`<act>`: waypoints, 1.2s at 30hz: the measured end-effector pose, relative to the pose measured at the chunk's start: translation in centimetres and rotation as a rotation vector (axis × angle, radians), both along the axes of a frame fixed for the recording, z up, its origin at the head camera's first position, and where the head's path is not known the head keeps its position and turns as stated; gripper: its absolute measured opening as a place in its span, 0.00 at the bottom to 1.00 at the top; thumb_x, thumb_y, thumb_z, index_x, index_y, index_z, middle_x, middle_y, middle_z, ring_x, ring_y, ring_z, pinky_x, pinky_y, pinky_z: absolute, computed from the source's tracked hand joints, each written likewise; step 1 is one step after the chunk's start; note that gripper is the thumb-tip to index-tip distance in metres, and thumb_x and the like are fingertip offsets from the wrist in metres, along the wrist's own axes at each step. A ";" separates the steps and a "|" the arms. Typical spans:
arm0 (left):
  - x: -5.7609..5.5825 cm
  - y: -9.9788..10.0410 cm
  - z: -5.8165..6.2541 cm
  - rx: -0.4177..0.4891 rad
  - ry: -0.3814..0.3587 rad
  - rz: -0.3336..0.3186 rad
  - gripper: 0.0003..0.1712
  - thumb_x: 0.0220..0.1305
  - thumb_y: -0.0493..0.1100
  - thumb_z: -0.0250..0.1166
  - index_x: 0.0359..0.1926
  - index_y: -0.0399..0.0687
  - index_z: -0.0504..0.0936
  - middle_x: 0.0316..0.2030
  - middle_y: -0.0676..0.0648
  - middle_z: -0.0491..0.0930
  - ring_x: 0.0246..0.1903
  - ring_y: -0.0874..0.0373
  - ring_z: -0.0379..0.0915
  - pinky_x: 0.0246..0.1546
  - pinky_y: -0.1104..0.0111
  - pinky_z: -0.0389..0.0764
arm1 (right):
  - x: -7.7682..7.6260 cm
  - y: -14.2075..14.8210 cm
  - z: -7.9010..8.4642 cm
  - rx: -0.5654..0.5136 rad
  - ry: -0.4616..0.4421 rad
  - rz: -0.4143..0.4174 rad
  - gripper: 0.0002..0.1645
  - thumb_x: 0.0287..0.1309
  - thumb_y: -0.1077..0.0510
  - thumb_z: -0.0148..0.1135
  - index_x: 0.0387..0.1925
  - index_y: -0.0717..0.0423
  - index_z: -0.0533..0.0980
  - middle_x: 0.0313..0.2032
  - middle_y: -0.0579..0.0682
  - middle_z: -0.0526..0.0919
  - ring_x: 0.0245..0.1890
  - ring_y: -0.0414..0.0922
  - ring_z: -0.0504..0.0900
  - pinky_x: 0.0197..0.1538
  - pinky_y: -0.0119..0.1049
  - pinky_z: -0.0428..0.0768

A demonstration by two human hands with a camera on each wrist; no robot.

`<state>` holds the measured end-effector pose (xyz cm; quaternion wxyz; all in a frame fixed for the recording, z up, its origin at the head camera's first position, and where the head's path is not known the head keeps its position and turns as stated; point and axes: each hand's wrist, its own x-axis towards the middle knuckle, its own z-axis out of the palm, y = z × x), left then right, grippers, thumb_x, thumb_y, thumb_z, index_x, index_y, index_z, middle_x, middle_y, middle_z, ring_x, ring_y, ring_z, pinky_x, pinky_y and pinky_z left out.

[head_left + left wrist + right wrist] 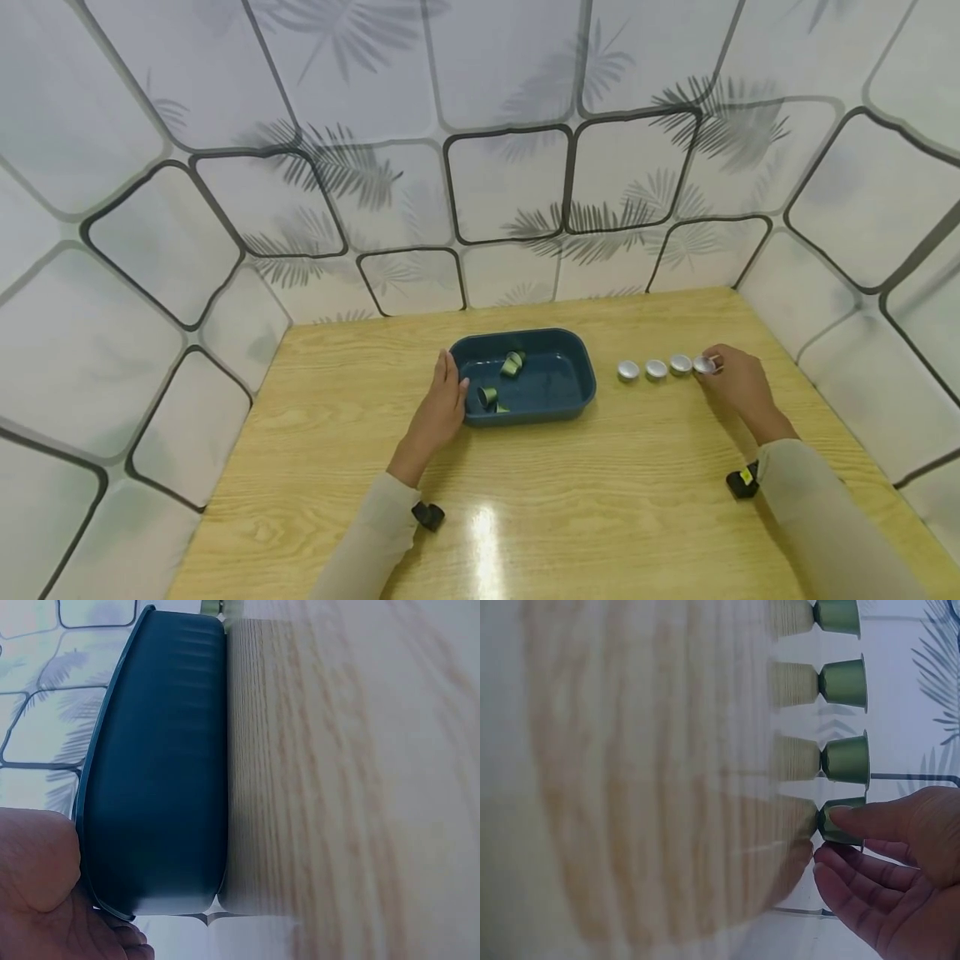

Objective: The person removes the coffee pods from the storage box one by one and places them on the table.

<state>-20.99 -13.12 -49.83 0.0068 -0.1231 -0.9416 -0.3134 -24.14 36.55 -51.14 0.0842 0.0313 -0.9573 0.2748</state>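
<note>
A dark blue tray (536, 415) sits on the table. My left hand (442, 406) holds its left end, fingers along the outer side and thumb at the rim; in the left wrist view the palm lies against the tray's lip (84, 772). Several green coffee capsules (512, 365) lie tipped over inside. To the right of the tray, several more stand in a row, silver lids up. My right hand (738, 383) pinches the rightmost capsule (703, 364) between thumb and fingers, close beside its neighbour (681, 363). In the right wrist view the green capsule (847, 761) beside it stands upright.
The wooden table (540, 492) meets patterned walls (510, 183) at the back and on both sides. At the row's left end stands a capsule (627, 370), a short way from the tray's right edge. Black wrist cameras (429, 516) are strapped at both cuffs.
</note>
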 end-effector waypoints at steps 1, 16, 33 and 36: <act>-0.1 0.0 0.0 -0.003 -0.001 0.001 0.36 0.84 0.46 0.41 0.78 0.28 0.39 0.79 0.32 0.32 0.77 0.40 0.40 0.72 0.50 0.58 | -0.1 0.0 0.0 0.001 -0.002 -0.001 0.21 0.60 0.64 0.70 0.51 0.72 0.75 0.44 0.75 0.82 0.43 0.69 0.82 0.41 0.61 0.79; -0.2 0.0 0.1 -0.017 0.000 0.004 0.36 0.84 0.46 0.41 0.78 0.27 0.40 0.79 0.32 0.33 0.77 0.40 0.40 0.72 0.50 0.58 | 0.4 -0.1 0.5 0.002 -0.061 -0.002 0.30 0.59 0.64 0.69 0.58 0.79 0.70 0.46 0.76 0.81 0.46 0.70 0.82 0.48 0.64 0.78; -0.2 -0.1 -0.1 -0.014 0.006 -0.005 0.36 0.84 0.46 0.41 0.78 0.27 0.39 0.79 0.32 0.31 0.77 0.40 0.42 0.71 0.50 0.60 | 2.6 -2.2 3.6 -0.006 0.040 -0.050 0.28 0.64 0.67 0.64 0.62 0.77 0.69 0.50 0.78 0.77 0.43 0.69 0.82 0.35 0.57 0.83; -0.1 -0.1 -0.2 -0.015 0.012 -0.005 0.36 0.84 0.46 0.41 0.78 0.27 0.39 0.79 0.32 0.32 0.77 0.39 0.43 0.71 0.49 0.61 | 3.1 -3.1 4.2 -0.011 0.076 -0.033 0.27 0.69 0.63 0.62 0.63 0.75 0.70 0.49 0.75 0.79 0.44 0.68 0.83 0.37 0.59 0.82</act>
